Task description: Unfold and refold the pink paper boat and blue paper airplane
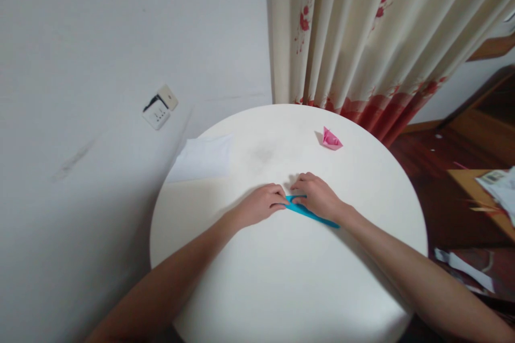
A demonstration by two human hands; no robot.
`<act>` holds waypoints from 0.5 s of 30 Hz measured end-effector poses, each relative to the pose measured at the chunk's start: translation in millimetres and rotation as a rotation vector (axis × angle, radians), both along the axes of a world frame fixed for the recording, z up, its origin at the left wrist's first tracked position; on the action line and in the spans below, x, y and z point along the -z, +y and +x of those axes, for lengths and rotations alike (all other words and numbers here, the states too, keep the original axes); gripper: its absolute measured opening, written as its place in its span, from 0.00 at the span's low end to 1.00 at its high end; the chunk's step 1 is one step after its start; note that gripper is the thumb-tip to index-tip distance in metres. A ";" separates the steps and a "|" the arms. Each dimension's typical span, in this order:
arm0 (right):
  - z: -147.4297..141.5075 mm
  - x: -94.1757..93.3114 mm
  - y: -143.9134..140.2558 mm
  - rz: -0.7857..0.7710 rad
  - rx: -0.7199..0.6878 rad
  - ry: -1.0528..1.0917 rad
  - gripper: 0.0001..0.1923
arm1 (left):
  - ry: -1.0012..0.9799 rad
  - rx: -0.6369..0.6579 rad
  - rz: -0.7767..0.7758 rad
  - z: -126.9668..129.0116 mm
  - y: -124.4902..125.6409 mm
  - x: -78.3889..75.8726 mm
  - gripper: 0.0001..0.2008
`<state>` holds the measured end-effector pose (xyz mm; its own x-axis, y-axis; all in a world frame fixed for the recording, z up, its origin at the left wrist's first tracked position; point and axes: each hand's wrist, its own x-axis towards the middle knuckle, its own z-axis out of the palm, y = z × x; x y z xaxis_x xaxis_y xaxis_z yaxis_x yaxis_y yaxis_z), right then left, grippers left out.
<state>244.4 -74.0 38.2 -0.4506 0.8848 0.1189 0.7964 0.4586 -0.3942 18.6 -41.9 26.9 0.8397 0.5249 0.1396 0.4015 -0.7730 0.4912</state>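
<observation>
A strip of folded blue paper lies slantwise on the white round table, its right end nearer to me. My left hand pinches the paper's left tip between thumb and fingers. Over the upper part of the strip is my right hand, fingers curled and thumb pressed against the paper close to my left fingertips. Part of the paper is hidden under the right hand. Farther back on the right stands a small pink folded paper boat, apart from both hands.
White paper sheets lie at the table's left rear edge. A wall with a socket borders the left side. Behind the table hangs a cream curtain with red flowers. To the right, a wooden surface holds papers.
</observation>
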 end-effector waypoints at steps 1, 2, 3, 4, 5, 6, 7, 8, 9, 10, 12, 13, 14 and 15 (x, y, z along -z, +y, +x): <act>-0.2 -0.5 -0.1 0.026 0.023 -0.002 0.07 | -0.006 -0.031 0.000 0.3 0.5 1.8 0.07; -0.7 -1.1 -0.4 0.045 0.042 0.002 0.07 | -0.015 -0.064 0.001 0.5 1.3 3.6 0.07; -1.4 -1.7 -1.1 0.056 0.050 0.007 0.07 | -0.025 -0.094 0.003 0.5 2.2 5.2 0.07; -2.4 -2.1 -1.8 0.059 0.049 0.012 0.07 | -0.035 -0.121 0.004 0.5 3.2 6.5 0.07; -3.5 -2.2 -2.5 0.057 0.038 0.012 0.06 | -0.044 -0.141 0.004 0.4 4.0 7.4 0.07; -4.7 -1.9 -3.1 0.051 0.025 0.006 0.06 | -0.051 -0.156 0.002 0.3 4.8 8.0 0.07; -5.8 -1.2 -3.5 0.044 0.013 -0.006 0.06 | -0.054 -0.166 -0.003 0.2 5.3 8.2 0.07; -6.6 0.0 -3.5 0.039 0.005 -0.020 0.06 | -0.054 -0.178 -0.008 0.0 5.7 8.1 0.07; -7.1 1.3 -3.2 0.037 0.001 -0.033 0.06 | -0.051 -0.193 -0.015 -0.2 5.9 7.7 0.07; -7.3 2.8 -2.6 0.036 0.000 -0.042 0.06 | -0.046 -0.210 -0.022 -0.5 6.0 7.0 0.06; -6.7 5.7 -0.6 0.038 -0.001 -0.045 0.06 | -0.046 -0.237 -0.044 -1.4 6.2 5.1 0.05; -6.1 6.8 0.6 0.041 -0.001 -0.040 0.06 | -0.052 -0.248 -0.057 -2.1 6.4 4.2 0.05; -5.5 7.7 1.7 0.043 0.000 -0.035 0.07 | -0.061 -0.256 -0.069 -2.8 6.9 3.3 0.05; -5.1 8.4 2.7 0.045 0.002 -0.031 0.07 | -0.069 -0.260 -0.078 -3.6 7.5 2.6 0.05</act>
<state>239.3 -71.3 29.8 -0.4529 0.8798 0.1443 0.8088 0.4735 -0.3487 15.1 -34.4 24.3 0.6656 0.7327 0.1421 0.5448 -0.6071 0.5785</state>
